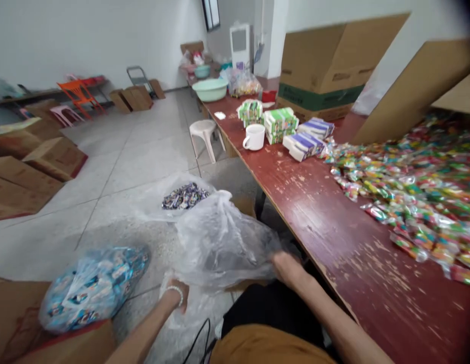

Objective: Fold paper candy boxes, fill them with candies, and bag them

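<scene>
Both my hands are down beside the table at a large clear plastic bag (pixel 219 242). My left hand (pixel 178 293), a bead bracelet on its wrist, grips the bag's lower edge with curled fingers. My right hand (pixel 286 267) reaches into the bag's right side, its fingers hidden by the plastic. Behind it a second clear bag (pixel 183 197) lies open on the floor with dark wrapped sweets inside. A blue bag of packets (pixel 92 285) rests on a cardboard box at lower left.
A long red table (pixel 318 212) runs along the right, covered at its right with a heap of colourful wrapped sweets (pixel 417 192). Small boxes (pixel 282 124), a white mug (pixel 254 137) and big cartons (pixel 326 65) stand farther back. A stool (pixel 205 132) and flattened cardboard (pixel 33 162) sit on the tiled floor.
</scene>
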Tool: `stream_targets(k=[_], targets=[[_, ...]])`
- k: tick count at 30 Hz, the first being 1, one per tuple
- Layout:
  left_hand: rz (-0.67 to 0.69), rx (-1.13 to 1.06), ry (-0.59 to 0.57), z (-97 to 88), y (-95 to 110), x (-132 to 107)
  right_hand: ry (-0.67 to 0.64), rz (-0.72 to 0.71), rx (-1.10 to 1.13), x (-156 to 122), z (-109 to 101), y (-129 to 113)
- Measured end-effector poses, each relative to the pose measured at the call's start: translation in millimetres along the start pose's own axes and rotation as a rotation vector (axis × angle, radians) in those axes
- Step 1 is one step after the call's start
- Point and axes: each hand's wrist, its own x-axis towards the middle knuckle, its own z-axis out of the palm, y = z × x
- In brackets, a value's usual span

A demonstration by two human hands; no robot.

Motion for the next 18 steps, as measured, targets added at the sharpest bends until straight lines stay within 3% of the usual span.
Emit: stream_targets(k=[3,7,10,13,16,18], targets=[[-0.089,0.214,-0.257,29.4,-16,-7,-0.108,0.072,-0.016,15,12,13],[-0.054,0.328,-0.380,25.4,-36,-2,-0.076,0.186,-0.042,54,4,14],[0.022,0.358,-0.348,14.2,-39,5,-0.011,0.254,-0.049,83,0,6],[0.128,0.339,-0.260,3.9,-29,5,0.028,0.297,-0.055,99,-1,0],[0.218,0.277,-0.098,-7.7,-12,2,0.025,0.278,-0.068,91,-3,-4],[0.206,0.231,0.057,-14.1,-5,2,0.007,0.225,-0.072,72,-4,-4]])
